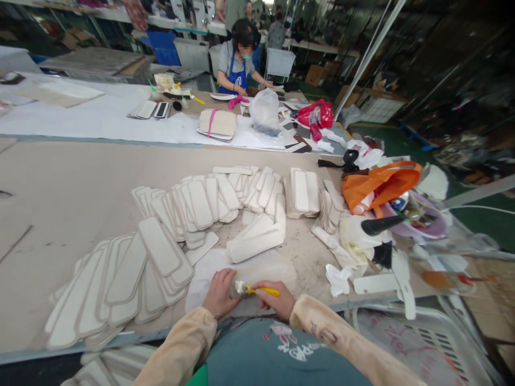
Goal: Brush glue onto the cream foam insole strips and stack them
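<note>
My right hand (277, 298) is closed around the yellow handle of a small brush (264, 291). The white bristles touch a pale, round-ended strip (265, 274) lying on a white sheet (201, 279). My left hand (220, 293) rests with its fingers laid on the left end of that strip, close to the bristles. Just beyond, a folded pale piece (255, 238) lies on the table. To the left, long cream panels (129, 268) with rounded corners overlap in a fan. Smaller panels (197, 201) form overlapping rows further back.
At the right lie an orange bag (380, 185), a purple basin (430, 225), a white container with a dark nozzle (354, 236) and crumpled paper (338, 280). A plastic basket (434, 343) stands below the edge. A co-worker (239, 64) works across the white table.
</note>
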`<move>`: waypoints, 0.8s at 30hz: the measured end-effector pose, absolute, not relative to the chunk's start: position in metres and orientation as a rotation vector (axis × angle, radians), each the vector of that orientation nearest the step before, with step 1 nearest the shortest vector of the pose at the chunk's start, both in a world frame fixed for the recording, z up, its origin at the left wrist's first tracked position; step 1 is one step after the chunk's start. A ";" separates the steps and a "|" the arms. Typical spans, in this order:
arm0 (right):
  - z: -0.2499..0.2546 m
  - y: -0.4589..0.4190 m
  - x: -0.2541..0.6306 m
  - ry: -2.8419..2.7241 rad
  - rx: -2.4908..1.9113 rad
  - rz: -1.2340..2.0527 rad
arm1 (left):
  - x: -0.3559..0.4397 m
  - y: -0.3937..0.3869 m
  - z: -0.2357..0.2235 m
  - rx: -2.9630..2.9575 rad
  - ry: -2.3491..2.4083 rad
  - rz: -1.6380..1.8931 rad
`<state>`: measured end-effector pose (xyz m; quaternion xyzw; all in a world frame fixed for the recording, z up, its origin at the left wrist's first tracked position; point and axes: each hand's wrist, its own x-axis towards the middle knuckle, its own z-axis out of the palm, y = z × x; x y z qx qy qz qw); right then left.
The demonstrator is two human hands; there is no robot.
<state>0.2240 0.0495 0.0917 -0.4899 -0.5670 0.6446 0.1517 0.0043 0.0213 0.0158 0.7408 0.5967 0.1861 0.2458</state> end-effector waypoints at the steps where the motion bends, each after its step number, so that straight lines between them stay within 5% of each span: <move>1: 0.089 0.049 0.223 -1.540 -1.444 1.892 | 0.004 0.021 0.016 2.019 1.624 0.506; 12: 0.102 0.059 0.282 -1.446 -1.786 1.566 | 0.005 0.023 0.023 1.972 1.624 0.486; 24: 0.085 0.057 0.212 -1.414 -1.552 1.928 | 0.004 0.022 0.015 1.967 1.589 0.520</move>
